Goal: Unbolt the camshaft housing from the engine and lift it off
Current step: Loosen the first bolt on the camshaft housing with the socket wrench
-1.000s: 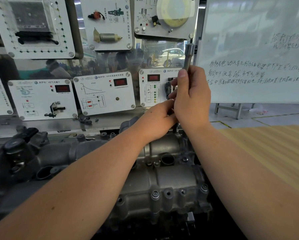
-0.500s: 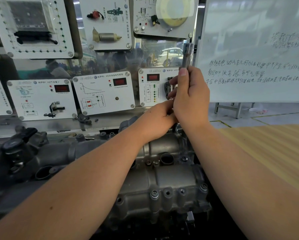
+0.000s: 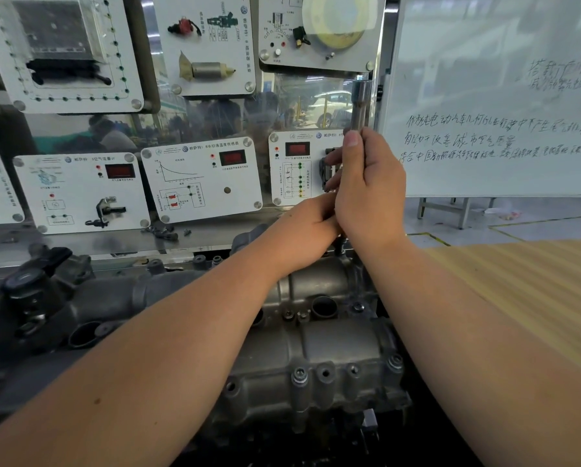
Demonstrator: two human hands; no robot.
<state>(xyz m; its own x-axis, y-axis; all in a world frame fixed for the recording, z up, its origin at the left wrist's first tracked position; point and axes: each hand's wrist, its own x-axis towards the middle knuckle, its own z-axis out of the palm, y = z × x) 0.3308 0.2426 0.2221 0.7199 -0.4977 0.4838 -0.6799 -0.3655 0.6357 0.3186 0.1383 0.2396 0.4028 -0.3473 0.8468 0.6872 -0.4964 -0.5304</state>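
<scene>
Cast aluminium, dull grey, makes up the camshaft housing [image 3: 319, 338], which in our one head view lies below and between the two forearms, seated on the engine [image 3: 90, 308] with several bolts [image 3: 299, 375] in place along its near edge.

We find the right hand [image 3: 371, 183] closed around a steel socket tool [image 3: 361, 104] that stands upright, its upper end rising above the thumb. The left hand [image 3: 307, 230] sits just below and touching the right, fingers curled toward the tool's lower shaft; we cannot tell whether it grips the shaft or only steadies it.

We judge the unbolting step to be in hand, at a bolt on the far edge of the housing, directly beneath the hands. The lift-off has not begun. The next move calls for keeping the tool square on the bolt head while turning, then shifting to the remaining bolts nearer us.

Hidden: the tool's working end and the bolt it meets are covered by both hands. The housing's left part is masked by the left forearm, and its near end falls into shadow. Whether the empty-looking holes hold bolts we cannot make out.
</scene>
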